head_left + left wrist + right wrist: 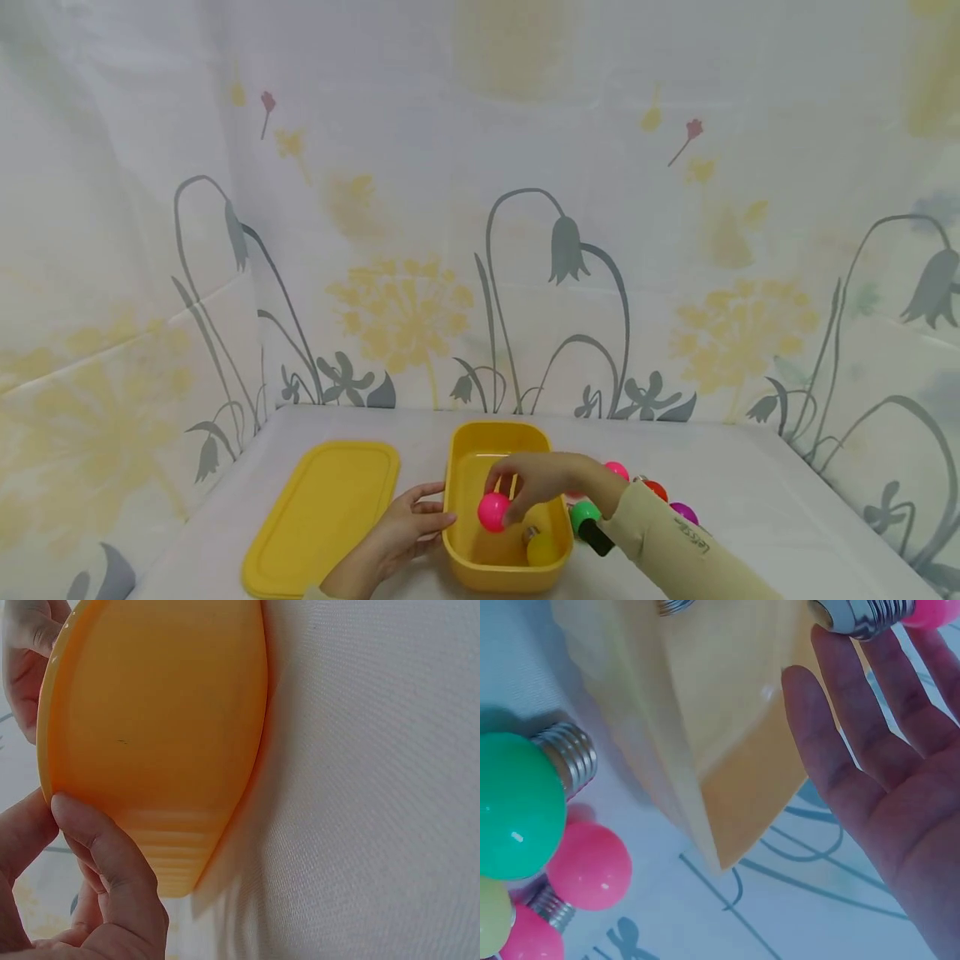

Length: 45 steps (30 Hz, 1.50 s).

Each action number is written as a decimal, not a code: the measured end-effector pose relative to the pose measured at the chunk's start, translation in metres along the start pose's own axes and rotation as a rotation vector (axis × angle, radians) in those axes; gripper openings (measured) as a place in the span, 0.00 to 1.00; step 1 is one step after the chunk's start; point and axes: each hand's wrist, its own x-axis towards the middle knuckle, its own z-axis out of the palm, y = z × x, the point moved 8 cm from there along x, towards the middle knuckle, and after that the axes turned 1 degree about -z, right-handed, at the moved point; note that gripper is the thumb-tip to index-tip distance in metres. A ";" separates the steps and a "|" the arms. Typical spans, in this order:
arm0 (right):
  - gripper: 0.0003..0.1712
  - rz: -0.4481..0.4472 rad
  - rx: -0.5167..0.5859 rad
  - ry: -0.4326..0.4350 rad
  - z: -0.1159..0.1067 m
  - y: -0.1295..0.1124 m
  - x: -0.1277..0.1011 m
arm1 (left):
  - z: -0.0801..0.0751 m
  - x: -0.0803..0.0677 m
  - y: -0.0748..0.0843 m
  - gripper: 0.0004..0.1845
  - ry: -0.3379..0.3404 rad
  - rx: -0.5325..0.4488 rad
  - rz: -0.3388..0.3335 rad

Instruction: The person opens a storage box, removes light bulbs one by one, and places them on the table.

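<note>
A pink light bulb (493, 512) is held by my right hand (534, 482) over the inside of a yellow plastic box (507, 577). In the right wrist view, its metal screw base (862, 616) lies against the fingers and the pink globe is partly cut off. A yellow bulb (540, 550) lies on the box's floor, towards the near right corner. At the left side of the box, my left hand (401, 533) pinches the rim (46, 742) with thumb and finger.
A flat yellow lid (322, 517) lies left of the box. To its right are a green bulb (517, 806), pink bulbs (589, 866), a red bulb (656, 490) and a purple bulb (684, 512). A patterned cloth (420, 208) hangs behind the white tabletop.
</note>
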 end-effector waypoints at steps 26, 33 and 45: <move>0.22 0.003 0.016 0.426 -0.019 0.030 -0.048 | 0.001 -0.002 0.000 0.33 -0.014 -0.019 0.011; 0.27 0.071 0.069 0.537 -0.024 0.044 -0.061 | 0.001 -0.003 0.000 0.33 0.001 -0.024 -0.011; 0.27 0.028 0.044 0.616 -0.019 0.054 -0.079 | 0.000 -0.001 -0.002 0.33 0.009 -0.027 -0.014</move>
